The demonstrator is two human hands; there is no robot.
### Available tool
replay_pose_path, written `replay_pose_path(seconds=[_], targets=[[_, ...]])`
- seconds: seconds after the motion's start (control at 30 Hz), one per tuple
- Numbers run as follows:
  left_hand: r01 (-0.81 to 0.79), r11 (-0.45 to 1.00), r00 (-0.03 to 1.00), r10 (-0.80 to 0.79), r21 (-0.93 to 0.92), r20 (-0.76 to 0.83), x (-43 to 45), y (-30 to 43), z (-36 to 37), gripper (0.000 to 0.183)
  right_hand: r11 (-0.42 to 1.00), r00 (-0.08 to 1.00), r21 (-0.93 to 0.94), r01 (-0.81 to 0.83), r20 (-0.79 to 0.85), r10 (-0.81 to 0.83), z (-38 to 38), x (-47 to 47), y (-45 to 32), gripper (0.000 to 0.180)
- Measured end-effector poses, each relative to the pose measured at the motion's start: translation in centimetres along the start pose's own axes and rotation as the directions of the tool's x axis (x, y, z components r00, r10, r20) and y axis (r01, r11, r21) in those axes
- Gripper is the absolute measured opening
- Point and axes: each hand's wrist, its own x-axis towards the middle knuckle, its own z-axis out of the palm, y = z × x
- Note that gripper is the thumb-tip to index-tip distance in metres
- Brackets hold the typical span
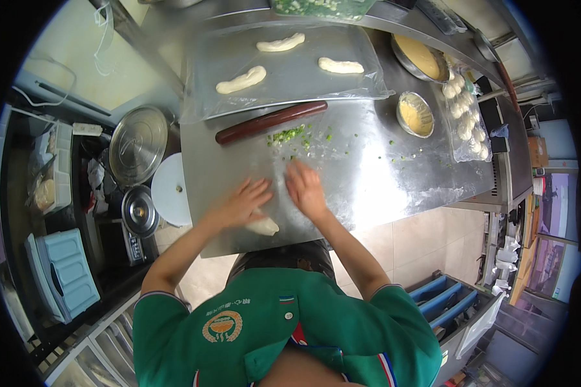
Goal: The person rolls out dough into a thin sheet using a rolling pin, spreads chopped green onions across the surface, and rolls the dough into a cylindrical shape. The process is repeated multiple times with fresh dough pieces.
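Observation:
On the stainless steel table [339, 193], my left hand [244, 200] lies over the upper part of a dough piece [264, 226], near the front edge. The fingers are apart; whether they grip the dough cannot be told. My right hand [304, 186], blurred, is to its right, just below chopped green onion [290, 136]; its fingers are bent and I cannot tell what it touches. A dark red wooden rolling pin [271, 122] lies beyond both hands. Behind it, three dough strips [242, 80] rest apart on a tray covered in plastic film [290, 89].
At the right are a bowl of yellow paste [415, 115], a larger metal bowl of yellow mixture [419, 57] and bagged dough balls [466, 116]. A shelf holds a container of chopped green onion [324, 7]. Round metal lids [139, 145] stand at the left.

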Motion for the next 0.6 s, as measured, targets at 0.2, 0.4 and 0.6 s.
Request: replay_pose_path(seconds=[0.2,0.4,0.6], targets=[[-0.059,0.998,0.995,0.058,-0.017,-0.081,-8.8,5.1,-0.1,0.072,0.947,0.984,0.301,-0.115,0.163,0.068,1.7,-3.9,-0.8,0.049],[-0.012,1.000,0.980,0.006,-0.029,-0.201,-7.1,5.5,4.3,0.065,0.874,0.875,0.430,0.228,0.302,-0.377,5.8,-0.1,0.9,0.051],[0.206,0.937,0.885,-0.056,0.281,-0.463,1.9,5.7,-2.3,0.063,0.655,0.895,0.613,-0.442,0.346,0.281,3.1,4.9,4.9,0.050]])
